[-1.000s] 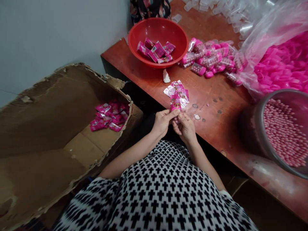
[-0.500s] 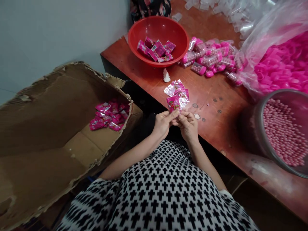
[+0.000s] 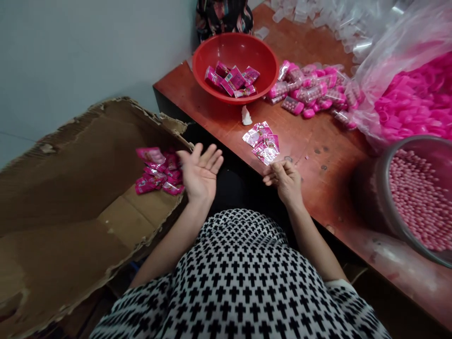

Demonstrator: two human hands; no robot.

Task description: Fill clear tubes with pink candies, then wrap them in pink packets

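My left hand point(image 3: 200, 178) is spread with its palm up, by the torn edge of a cardboard box point(image 3: 116, 214). Just beyond its fingertips, a pink foil packet point(image 3: 149, 154) looks blurred by motion above a small heap of similar filled packets point(image 3: 155, 181) in the box. Over the table's front edge, my right hand point(image 3: 286, 181) has its fingers curled together, and nothing shows between them. Several flat pink and silver sachets point(image 3: 264, 143) lie on the table just beyond my right fingertips.
A red bowl point(image 3: 203, 77) holding pink packets stands at the table's far corner. Beside it are bead-filled tubes with pink caps point(image 3: 312, 89), a plastic bag of pink caps point(image 3: 413, 103) and a bucket point(image 3: 386, 155) of pink beads. Clear tubes point(image 3: 339, 21) lie farther back.
My hands have separated. The left moved left to the box and opened, releasing the pink packet they held together; the right shifted slightly right. The packet is now over the box.
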